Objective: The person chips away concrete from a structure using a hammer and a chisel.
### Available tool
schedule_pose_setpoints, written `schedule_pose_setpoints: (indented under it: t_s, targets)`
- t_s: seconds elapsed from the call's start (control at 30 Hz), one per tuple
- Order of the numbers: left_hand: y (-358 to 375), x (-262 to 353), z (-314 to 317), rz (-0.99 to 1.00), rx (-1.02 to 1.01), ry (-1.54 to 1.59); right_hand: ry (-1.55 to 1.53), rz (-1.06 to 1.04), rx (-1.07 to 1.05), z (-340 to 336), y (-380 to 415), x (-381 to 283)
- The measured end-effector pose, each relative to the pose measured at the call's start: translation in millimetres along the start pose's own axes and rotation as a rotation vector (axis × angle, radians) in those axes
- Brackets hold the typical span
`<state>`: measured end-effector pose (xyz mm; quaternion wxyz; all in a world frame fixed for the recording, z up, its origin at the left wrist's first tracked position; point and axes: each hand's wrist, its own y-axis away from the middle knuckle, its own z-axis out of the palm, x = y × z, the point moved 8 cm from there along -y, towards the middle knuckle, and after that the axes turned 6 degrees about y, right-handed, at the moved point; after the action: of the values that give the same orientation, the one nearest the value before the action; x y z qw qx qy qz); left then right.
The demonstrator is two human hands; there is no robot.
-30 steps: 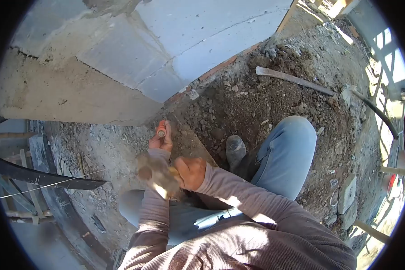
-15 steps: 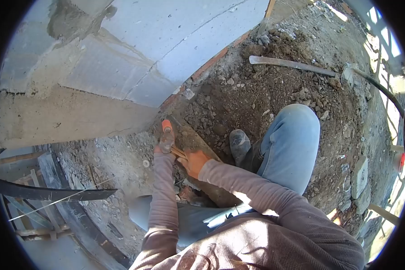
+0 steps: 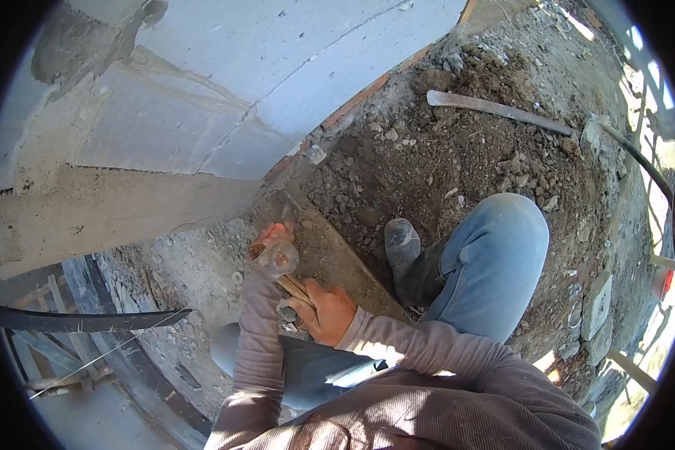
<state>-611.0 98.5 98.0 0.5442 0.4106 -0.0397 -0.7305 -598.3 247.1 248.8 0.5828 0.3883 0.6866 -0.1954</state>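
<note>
The ground (image 3: 502,169) takes up most of the site, dry brown soil strewn with stones and crumbled lumps, brighter where sunlight falls at the far right. Along its upper left edge stands a pale concrete wall (image 3: 277,75), crossed by a thin crack and marked by a dark grey patch. The person's denim-clad knee (image 3: 499,255) rises beside a dusty board (image 3: 345,259) lying on the soil. A black curved strip (image 3: 90,321) juts in at the left; a long pale shaft (image 3: 502,111) rests on the dirt. The right hand (image 3: 331,315) is closed round the wooden handle of a hammer (image 3: 280,259), its head in front of the left hand (image 3: 268,238), which is curled round an orange grip (image 3: 277,228) (mostly hidden) above the board's upper end.
</note>
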Motion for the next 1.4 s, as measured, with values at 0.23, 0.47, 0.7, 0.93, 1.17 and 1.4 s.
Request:
schedule_pose_setpoints:
  t_s: [0.23, 0.47, 0.7, 0.93, 1.17, 1.4]
  targets:
    - [9, -27, 18, 0.202, 0.031, 0.011, -0.022, -0.003, -0.018, 2, -1, -4]
    - [-40, -25, 45, 0.333, -0.280, 0.333, 0.093, -0.084, -0.010, -10, -11, -6]
    - [-53, 10, 60, 0.806, -0.312, 0.246, 0.003, -0.128, 0.210, -77, -19, -36]
    - [-48, 17, 74, 0.770, -0.413, 0.428, -0.004, -0.345, 0.322, -62, -49, -83]
    - [-49, 26, 71, 0.716, -0.421, 0.462, 0.353, -0.189, 0.064, -44, -95, -31]
    - [-64, 20, 43, 0.789, 0.066, 0.063, 0.510, -0.611, 0.455, -40, -56, -88]
